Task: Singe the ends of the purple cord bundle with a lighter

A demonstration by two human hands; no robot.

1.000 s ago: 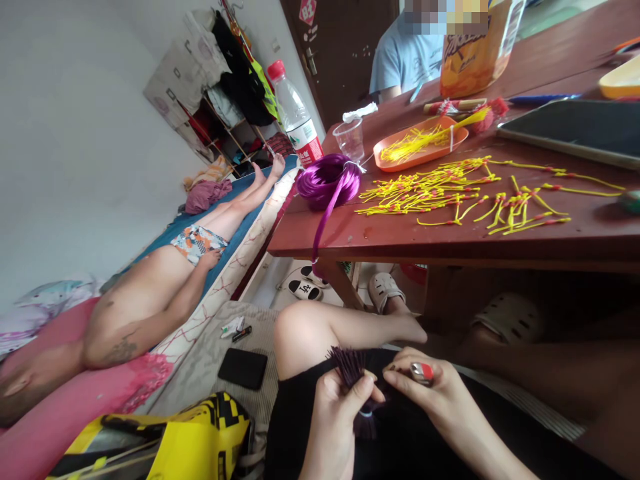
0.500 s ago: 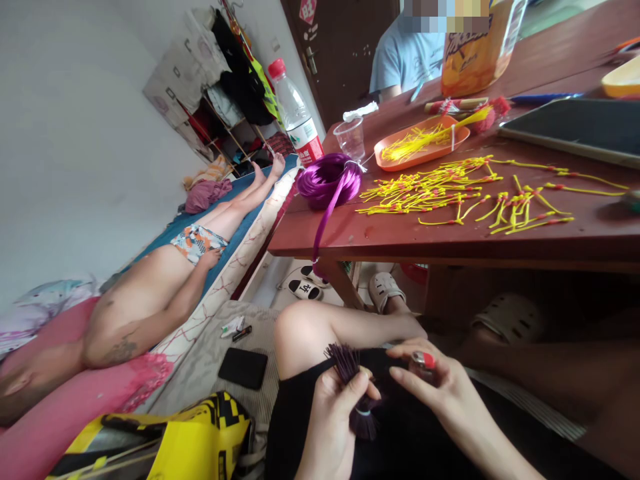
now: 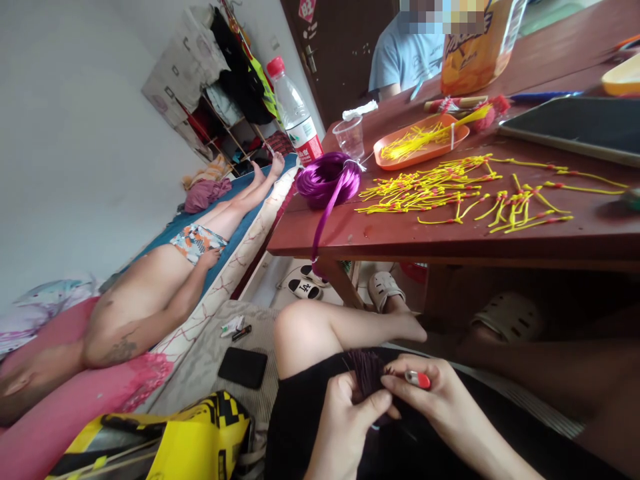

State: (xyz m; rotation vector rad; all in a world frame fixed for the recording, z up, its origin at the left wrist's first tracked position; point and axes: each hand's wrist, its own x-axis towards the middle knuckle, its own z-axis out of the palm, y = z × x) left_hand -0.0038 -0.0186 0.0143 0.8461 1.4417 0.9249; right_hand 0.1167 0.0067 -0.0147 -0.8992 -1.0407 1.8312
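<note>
Over my lap, my left hand (image 3: 350,420) is closed round a bundle of dark purple strands (image 3: 367,370), whose cut ends fan upward. My right hand (image 3: 433,400) is closed on a small red and silver lighter (image 3: 417,379), its fingertips touching the bundle right beside the left thumb. Both hands sit close together below the table edge.
A brown table (image 3: 400,237) holds a purple ribbon coil (image 3: 327,177), scattered yellow strands (image 3: 450,190), an orange tray (image 3: 420,143), a plastic cup (image 3: 350,137) and a water bottle (image 3: 295,113). A person lies on the bed (image 3: 165,293) to the left; another sits behind the table. A black phone (image 3: 243,367) lies on the mat.
My hands have drawn together: the right hand with the lighter moved left to the bundle, and the left hand shifted slightly right and down, hiding the tied lower end.
</note>
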